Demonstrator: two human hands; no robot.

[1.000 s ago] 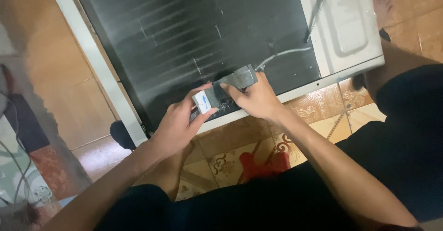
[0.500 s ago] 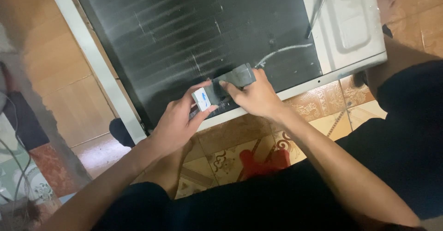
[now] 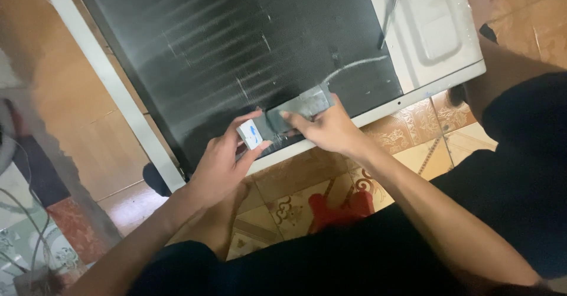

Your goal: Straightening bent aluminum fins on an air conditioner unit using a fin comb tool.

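My left hand (image 3: 221,160) and right hand (image 3: 325,127) had a closed grip on the grey box (image 3: 292,111), at 6 o'clock of the black coil panel (image 3: 236,48).

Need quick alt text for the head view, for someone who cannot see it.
Both hands, left and right, grip a small grey box on the black finned panel of a white-framed appliance lying on patterned floor tiles.

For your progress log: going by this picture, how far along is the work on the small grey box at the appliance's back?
Done: the appliance lies flat, black coil grid up. In hand: both hands grip the grey box at its edge, left hand at the white-labelled end, right hand on top. Left: whether the box is fastened cannot be told.
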